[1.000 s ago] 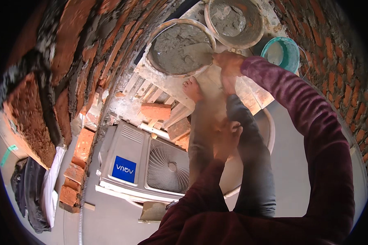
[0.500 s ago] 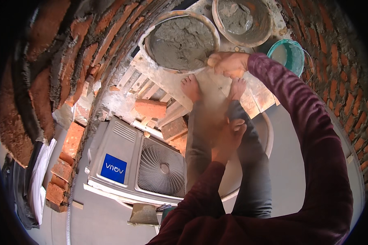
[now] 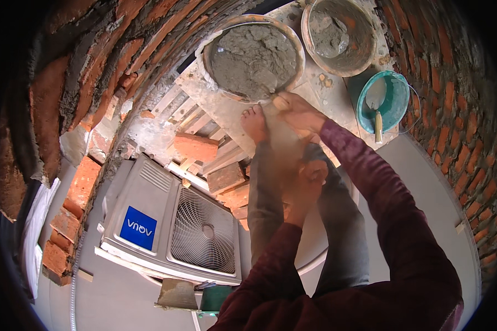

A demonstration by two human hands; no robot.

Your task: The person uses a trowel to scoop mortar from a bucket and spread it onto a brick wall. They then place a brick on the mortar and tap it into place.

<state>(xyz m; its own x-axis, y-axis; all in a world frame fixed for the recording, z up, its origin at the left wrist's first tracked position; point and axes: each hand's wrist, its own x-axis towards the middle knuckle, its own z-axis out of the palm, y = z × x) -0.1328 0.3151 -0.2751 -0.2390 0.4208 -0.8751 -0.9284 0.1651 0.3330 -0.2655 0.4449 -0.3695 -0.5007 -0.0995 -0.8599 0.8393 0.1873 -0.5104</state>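
Mortar tub (image 3: pixel 300 63) sits by the board's (image 3: pixel 328 96) left edge; bare board strip between it and teal bucket (image 3: pixel 398 107). Right hand (image 3: pixel 300 112) wrapped round trowel (image 3: pixel 266 81) handle at tub's near rim; blade in mortar (image 3: pixel 248 52), long axis slanting up-left, tip away from person. Left hand (image 3: pixel 309 185) between the legs, hazy, can't tell if gripping. Second tub (image 3: pixel 365 41): smaller mortar lump. Bucket: cloudy liquid, wooden-handled tool (image 3: pixel 378 126) leaning over near rim.

Rough, wet-looking mortar (image 3: pixel 254 58) glistens at upper centre; the green bucket (image 3: pixel 399 105) is smooth plastic; the right brick wall (image 3: pixel 458 127), coarse and matt.
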